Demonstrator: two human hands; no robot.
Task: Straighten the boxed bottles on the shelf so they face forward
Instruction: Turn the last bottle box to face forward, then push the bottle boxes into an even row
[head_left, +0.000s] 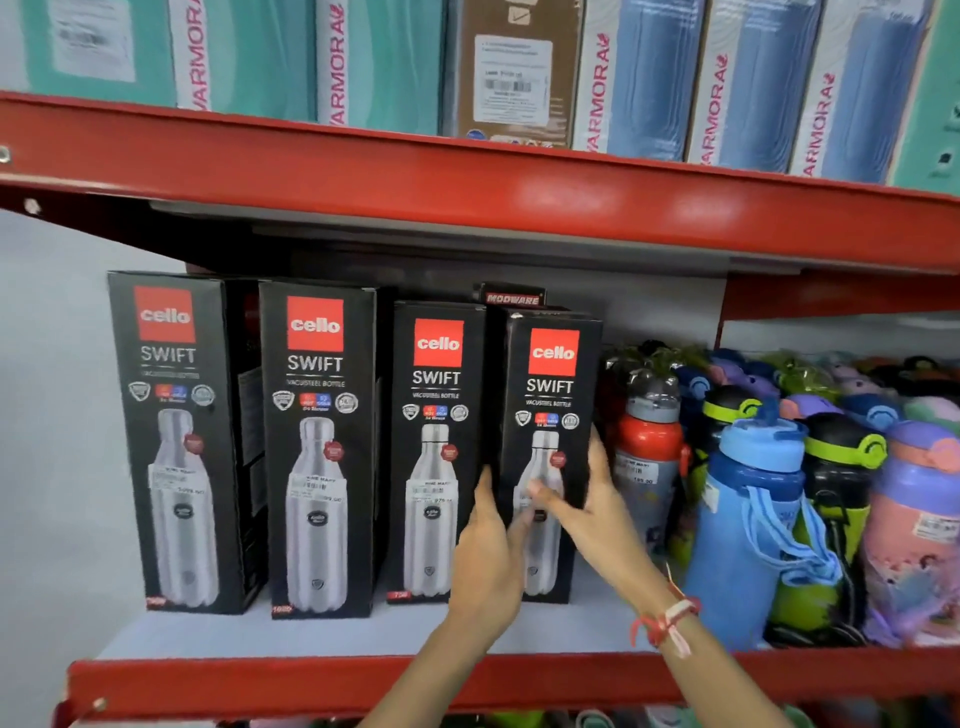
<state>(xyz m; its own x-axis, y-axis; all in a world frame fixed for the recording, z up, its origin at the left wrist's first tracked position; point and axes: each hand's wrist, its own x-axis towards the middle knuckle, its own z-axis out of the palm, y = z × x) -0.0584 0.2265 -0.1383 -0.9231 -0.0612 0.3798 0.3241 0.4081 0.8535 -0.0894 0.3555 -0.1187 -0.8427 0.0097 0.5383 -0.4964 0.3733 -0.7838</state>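
This is a shop aisle. Red-painted metal shelving (467, 182) carries rows of identical black cardboard bottle boxes (317, 447) on the left with white price stickers (317, 488), a crowd of loose colourful plastic drinking bottles (748, 499) on the right, some also price-tagged, and teal and blue branded cartons (649, 78) lined up above.

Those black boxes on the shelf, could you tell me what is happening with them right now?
A person is tidying a row of four black bottle boxes on a red shelf. Both hands grip the rightmost box: the left hand on its left edge, the right hand across its front and right side. The other three boxes stand upright with their fronts showing. Loose coloured bottles crowd the shelf to the right.
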